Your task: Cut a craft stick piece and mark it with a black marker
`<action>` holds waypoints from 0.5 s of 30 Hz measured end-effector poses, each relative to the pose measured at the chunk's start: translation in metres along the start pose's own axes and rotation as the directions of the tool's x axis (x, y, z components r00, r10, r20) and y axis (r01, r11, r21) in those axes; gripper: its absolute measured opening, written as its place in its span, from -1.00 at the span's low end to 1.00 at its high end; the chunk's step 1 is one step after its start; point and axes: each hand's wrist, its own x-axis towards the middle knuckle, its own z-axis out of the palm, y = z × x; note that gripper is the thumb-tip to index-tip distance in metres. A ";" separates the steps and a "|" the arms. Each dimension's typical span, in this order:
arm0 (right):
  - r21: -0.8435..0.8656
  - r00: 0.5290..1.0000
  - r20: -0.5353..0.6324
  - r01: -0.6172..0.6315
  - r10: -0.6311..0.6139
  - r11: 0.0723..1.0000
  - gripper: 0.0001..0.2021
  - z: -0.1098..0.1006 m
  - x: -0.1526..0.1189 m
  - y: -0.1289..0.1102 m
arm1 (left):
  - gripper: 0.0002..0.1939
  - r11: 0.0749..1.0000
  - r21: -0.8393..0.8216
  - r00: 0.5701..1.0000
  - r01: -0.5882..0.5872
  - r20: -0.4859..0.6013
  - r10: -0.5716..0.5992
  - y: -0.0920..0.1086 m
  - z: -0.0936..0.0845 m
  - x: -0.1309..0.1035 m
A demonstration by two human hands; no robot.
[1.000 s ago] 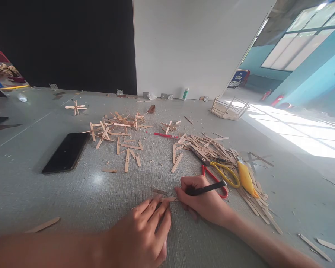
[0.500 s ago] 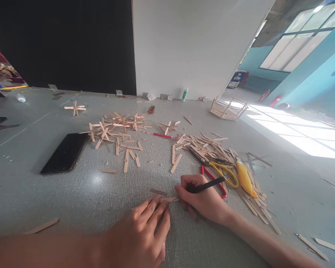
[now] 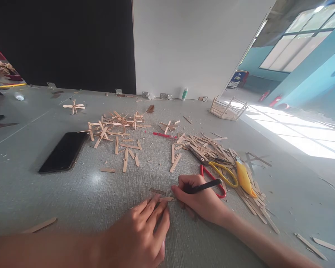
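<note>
On ribbed grey floor (image 3: 72, 201) | left hand (image 3: 145, 230) flat, pinning thin wooden stick (image 3: 167, 199) | right hand (image 3: 201, 201) gripping slim black pen (image 3: 205, 186)

Pen (image 3: 205, 186) in right hand (image 3: 202, 203): black. Beyond it, scissors (image 3: 222, 173): yellow and red handles. Sticks (image 3: 209, 149): pale tan. Phone (image 3: 63, 152), beyond left hand (image 3: 139, 234): black. Surface (image 3: 80, 197): grey, fine woven texture.

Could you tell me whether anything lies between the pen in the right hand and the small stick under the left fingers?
Nothing visible does: the right hand brings the pen straight to the stick, which the left hand pins down.
</note>
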 end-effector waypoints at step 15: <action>-0.116 0.998 -0.015 0.067 -0.069 0.991 -0.62 0.000 0.000 -0.004 | -0.59 1.000 -0.026 1.000 0.001 0.009 -0.001 0.000 0.000 -0.001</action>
